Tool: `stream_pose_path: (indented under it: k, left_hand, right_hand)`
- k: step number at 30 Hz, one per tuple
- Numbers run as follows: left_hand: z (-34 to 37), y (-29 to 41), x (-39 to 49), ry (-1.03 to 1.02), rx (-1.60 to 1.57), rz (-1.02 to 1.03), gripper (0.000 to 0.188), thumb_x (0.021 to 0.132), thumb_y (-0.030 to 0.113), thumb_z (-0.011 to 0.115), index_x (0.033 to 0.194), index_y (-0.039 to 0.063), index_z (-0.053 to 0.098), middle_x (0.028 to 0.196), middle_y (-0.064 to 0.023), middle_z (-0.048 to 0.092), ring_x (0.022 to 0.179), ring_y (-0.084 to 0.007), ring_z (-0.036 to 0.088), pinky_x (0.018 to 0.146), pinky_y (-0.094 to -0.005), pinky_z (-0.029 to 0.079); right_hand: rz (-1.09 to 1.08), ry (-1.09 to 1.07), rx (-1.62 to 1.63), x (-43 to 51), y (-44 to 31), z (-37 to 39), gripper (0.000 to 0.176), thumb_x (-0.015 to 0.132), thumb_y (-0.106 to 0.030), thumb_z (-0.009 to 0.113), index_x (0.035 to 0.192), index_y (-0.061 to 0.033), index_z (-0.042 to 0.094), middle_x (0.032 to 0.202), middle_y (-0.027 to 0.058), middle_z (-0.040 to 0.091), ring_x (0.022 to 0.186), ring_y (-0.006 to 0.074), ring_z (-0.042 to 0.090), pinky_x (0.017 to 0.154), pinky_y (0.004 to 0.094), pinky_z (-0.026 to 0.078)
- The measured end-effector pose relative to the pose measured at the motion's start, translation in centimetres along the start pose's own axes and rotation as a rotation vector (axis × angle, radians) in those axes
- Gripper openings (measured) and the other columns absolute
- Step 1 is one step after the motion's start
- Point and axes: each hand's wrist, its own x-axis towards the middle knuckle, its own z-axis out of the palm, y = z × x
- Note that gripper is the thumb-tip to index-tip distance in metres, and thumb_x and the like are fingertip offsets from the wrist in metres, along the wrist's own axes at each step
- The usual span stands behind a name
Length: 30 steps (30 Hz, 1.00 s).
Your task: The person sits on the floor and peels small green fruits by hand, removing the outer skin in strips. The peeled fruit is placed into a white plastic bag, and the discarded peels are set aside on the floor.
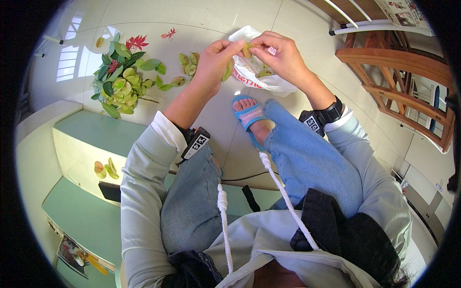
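Note:
My left hand (219,61) and my right hand (279,54) meet above a white plastic bag (284,84), their fingertips pinching a small yellow-green leaf-like piece (247,50) between them. Another green piece (227,71) shows under my left palm. The bag lies on the tiled floor with its mouth spread, bears red writing, and has green pieces (264,73) inside. To the left is a pile of yellow-green winged pods or leaves (124,90) with dark green leaves and red leaves (137,42). A smaller cluster (189,64) lies between this pile and my left hand.
A wooden folding chair or rack (396,61) stands at the right, near white metal tubes (371,28). Green-topped steps (101,126) run along the left, with several leaf pieces (106,169) and a dark flat object (110,191) on them. My slippered foot (250,115) is just below the bag.

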Motion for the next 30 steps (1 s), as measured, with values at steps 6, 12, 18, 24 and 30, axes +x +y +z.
stream_pose_path:
  k: [6,12,18,24,30]
  left_hand:
    - [0.3,-0.02,-0.19,0.011,0.014,0.048,0.021,0.09,0.028,0.068,0.089,0.007,0.064,0.072,0.0024,0.058,0.055,-0.0036,0.045,0.049,-0.0204,0.034]
    - [0.6,-0.48,0.34,0.126,0.278,0.262,0.016,0.089,0.019,0.068,0.094,0.004,0.068,0.073,0.0049,0.06,0.056,-0.0012,0.046,0.048,-0.0192,0.034]
    - [0.13,-0.15,-0.03,0.063,0.182,0.158,0.015,0.089,0.016,0.067,0.095,0.003,0.068,0.079,0.0018,0.063,0.069,-0.0032,0.055,0.058,-0.0183,0.041]
    - [0.16,-0.48,0.09,0.072,0.298,0.221,0.016,0.087,0.012,0.068,0.1,0.003,0.065,0.084,-0.0006,0.063,0.073,-0.0053,0.057,0.062,-0.0189,0.042]
    - [0.53,-0.84,0.37,0.085,0.227,0.167,0.027,0.085,0.009,0.068,0.11,0.003,0.059,0.094,-0.0023,0.063,0.069,-0.0055,0.055,0.059,-0.0204,0.042]
  right_hand:
    - [0.059,0.018,0.081,0.03,0.14,0.23,0.013,0.084,-0.011,0.069,0.093,-0.0025,0.07,0.082,0.0069,0.066,0.074,0.0144,0.063,0.07,0.027,0.051]
    - [0.108,0.003,0.088,-0.03,0.32,0.28,0.015,0.084,-0.014,0.07,0.093,-0.0019,0.07,0.082,0.0056,0.067,0.073,0.0124,0.062,0.071,0.0266,0.051]
    - [0.192,0.006,0.204,0.0,0.75,0.4,0.015,0.085,-0.015,0.07,0.093,-0.0018,0.07,0.083,0.005,0.067,0.073,0.0115,0.061,0.07,0.026,0.051]
    - [0.114,-0.011,0.103,0.0,0.35,0.6,0.015,0.085,-0.014,0.07,0.093,-0.0017,0.07,0.082,0.0057,0.067,0.072,0.0118,0.061,0.069,0.026,0.05]
    - [0.139,-0.01,0.136,0.09,0.45,0.74,0.014,0.085,-0.013,0.07,0.094,-0.0015,0.07,0.082,0.0061,0.068,0.073,0.0111,0.062,0.069,0.0259,0.051]
